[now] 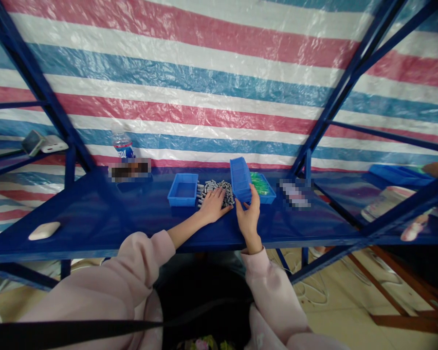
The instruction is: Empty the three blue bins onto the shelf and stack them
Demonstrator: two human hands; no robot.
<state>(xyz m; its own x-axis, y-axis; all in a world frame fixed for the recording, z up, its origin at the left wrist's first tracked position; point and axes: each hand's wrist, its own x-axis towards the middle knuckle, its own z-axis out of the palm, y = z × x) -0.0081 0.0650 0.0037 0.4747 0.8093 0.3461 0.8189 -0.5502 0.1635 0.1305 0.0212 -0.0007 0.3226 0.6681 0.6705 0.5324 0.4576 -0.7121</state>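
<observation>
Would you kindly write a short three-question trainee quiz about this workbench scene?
1. True or false: the right hand holds a tilted blue bin.
2. What does the left hand rest on: A) a water bottle, B) a pile of small grey cylinders, C) a white oval object?
3. What colour are the items in the bin behind the tilted one?

Key: 1 true; 2 B; 3 green.

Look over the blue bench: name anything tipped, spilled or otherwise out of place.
One blue bin stands tipped on its side, held by the right hand. A heap of small grey pieces lies loose on the bench under the left hand, beside the upright empty bin.
</observation>
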